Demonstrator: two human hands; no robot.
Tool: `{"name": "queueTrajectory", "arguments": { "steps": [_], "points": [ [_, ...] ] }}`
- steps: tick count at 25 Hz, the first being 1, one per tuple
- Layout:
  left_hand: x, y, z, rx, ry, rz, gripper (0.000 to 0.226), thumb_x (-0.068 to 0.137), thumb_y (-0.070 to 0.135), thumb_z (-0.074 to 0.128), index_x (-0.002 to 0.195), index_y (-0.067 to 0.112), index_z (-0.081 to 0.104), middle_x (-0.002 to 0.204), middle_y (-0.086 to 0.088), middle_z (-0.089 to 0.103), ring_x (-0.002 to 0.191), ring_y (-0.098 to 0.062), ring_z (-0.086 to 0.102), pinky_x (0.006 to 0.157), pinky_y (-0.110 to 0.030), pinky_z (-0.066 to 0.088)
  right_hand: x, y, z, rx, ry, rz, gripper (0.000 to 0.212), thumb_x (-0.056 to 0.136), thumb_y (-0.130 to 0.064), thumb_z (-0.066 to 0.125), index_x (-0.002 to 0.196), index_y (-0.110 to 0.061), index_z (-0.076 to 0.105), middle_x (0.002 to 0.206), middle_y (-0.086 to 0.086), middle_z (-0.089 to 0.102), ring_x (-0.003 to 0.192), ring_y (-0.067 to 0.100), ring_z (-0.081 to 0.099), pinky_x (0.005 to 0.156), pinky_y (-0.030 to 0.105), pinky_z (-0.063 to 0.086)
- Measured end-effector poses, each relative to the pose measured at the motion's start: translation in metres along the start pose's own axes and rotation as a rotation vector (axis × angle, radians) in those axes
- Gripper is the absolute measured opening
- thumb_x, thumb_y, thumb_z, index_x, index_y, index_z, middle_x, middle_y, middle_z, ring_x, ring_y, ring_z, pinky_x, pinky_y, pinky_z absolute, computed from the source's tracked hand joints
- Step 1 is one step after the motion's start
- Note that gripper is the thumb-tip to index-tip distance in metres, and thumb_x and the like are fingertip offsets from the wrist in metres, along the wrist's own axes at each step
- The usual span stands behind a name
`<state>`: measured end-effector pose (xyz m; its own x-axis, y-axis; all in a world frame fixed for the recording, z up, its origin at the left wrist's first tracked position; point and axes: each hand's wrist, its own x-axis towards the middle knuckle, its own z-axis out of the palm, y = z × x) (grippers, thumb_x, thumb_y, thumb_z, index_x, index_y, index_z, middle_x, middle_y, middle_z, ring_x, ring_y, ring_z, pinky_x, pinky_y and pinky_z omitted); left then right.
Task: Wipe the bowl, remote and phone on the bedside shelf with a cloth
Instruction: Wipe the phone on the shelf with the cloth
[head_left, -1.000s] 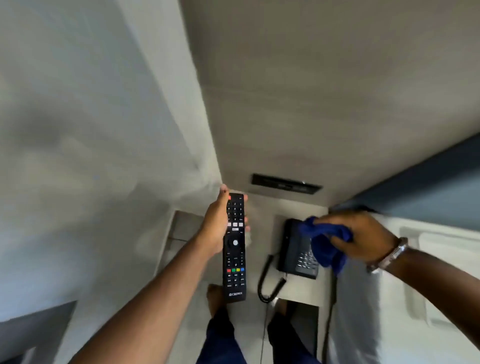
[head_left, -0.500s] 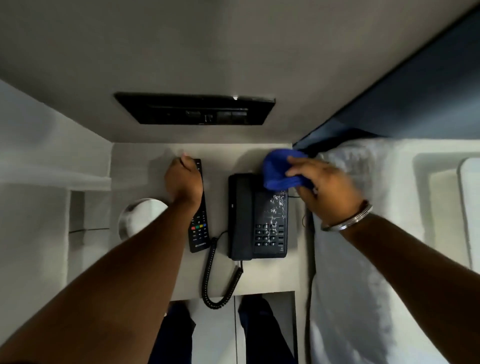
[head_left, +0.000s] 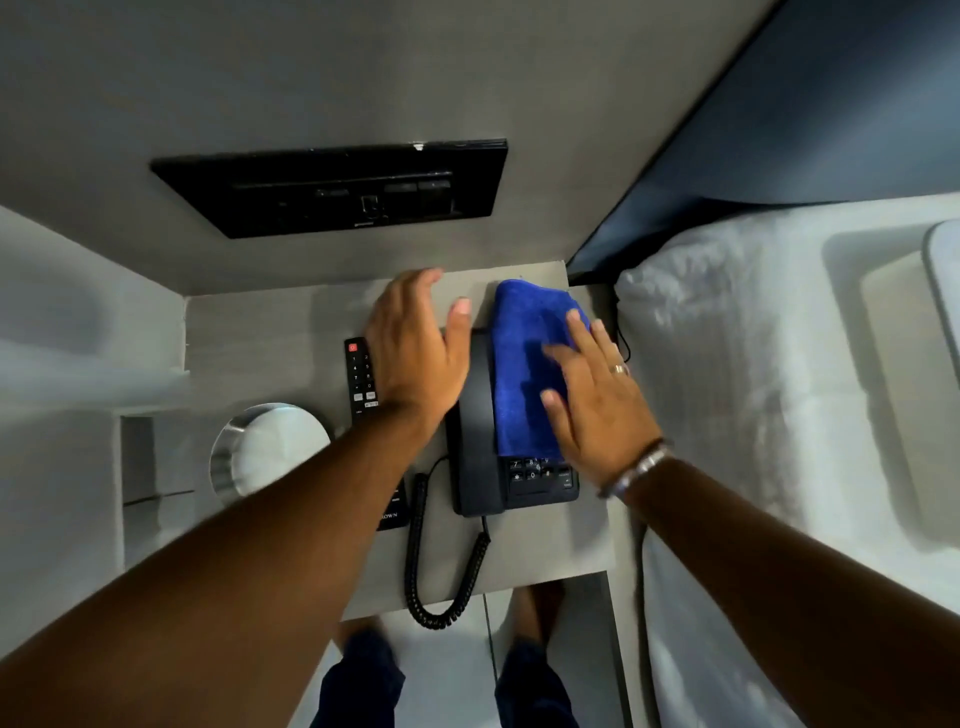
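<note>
A black desk phone sits on the grey bedside shelf. A blue cloth lies spread over the phone's upper keypad, and my right hand presses flat on it. My left hand hovers with its fingers apart at the handset's left edge, holding nothing. The black remote lies flat on the shelf just left of that hand, its lower part hidden by my forearm. A round white bowl stands at the shelf's left side.
A black switch panel is set in the wall behind the shelf. The phone's coiled cord hangs over the shelf's front edge. A white bed borders the shelf on the right. My feet stand on the floor below.
My left hand put the remote down on the shelf and let go, then moved right to the handset. My right hand spread the bunched cloth flat over the phone's keypad.
</note>
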<state>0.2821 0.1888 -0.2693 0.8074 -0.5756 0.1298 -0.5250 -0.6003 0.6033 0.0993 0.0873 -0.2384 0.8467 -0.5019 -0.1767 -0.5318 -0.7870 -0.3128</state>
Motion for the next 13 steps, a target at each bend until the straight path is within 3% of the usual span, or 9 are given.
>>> {"name": "queueTrajectory", "arguments": {
  "steps": [2, 4, 8, 13],
  "points": [
    [0.002, 0.024, 0.014, 0.008, -0.172, -0.001, 0.061, 0.096, 0.047, 0.030, 0.143, 0.010, 0.043, 0.145, -0.010, 0.051, 0.134, -0.025, 0.044, 0.110, -0.039, 0.033, 0.037, -0.013, 0.009, 0.014, 0.004, 0.147, 0.061, 0.095, -0.042, 0.035, 0.146, -0.012, 0.023, 0.157, 0.019, 0.017, 0.144, 0.037, 0.012, 0.116, 0.046, 0.016],
    [-0.001, 0.027, 0.026, 0.036, -0.211, -0.131, 0.066, 0.099, 0.048, 0.021, 0.151, 0.010, 0.031, 0.154, -0.012, 0.040, 0.142, -0.026, 0.034, 0.117, -0.041, 0.026, 0.060, -0.018, 0.023, -0.040, -0.048, 0.193, 0.065, 0.096, -0.046, 0.028, 0.150, -0.012, 0.015, 0.158, 0.017, 0.015, 0.145, 0.036, 0.007, 0.118, 0.047, 0.014],
    [0.000, 0.023, 0.034, 0.111, -0.132, -0.191, 0.068, 0.099, 0.047, 0.019, 0.150, 0.005, 0.033, 0.151, -0.017, 0.044, 0.139, -0.030, 0.040, 0.115, -0.041, 0.026, 0.027, -0.018, 0.054, -0.188, 0.005, 0.115, 0.064, 0.095, -0.043, 0.020, 0.150, -0.014, 0.010, 0.159, 0.015, 0.012, 0.145, 0.038, 0.005, 0.117, 0.051, 0.015],
    [-0.003, 0.025, 0.035, 0.182, -0.139, -0.202, 0.071, 0.098, 0.051, 0.017, 0.147, 0.004, 0.038, 0.146, -0.017, 0.050, 0.135, -0.030, 0.045, 0.111, -0.043, 0.033, -0.095, -0.016, 0.091, -0.129, -0.033, -0.114, 0.065, 0.089, -0.041, 0.039, 0.146, -0.012, 0.024, 0.154, 0.014, 0.020, 0.141, 0.039, 0.015, 0.113, 0.053, 0.010]
  ]
}}
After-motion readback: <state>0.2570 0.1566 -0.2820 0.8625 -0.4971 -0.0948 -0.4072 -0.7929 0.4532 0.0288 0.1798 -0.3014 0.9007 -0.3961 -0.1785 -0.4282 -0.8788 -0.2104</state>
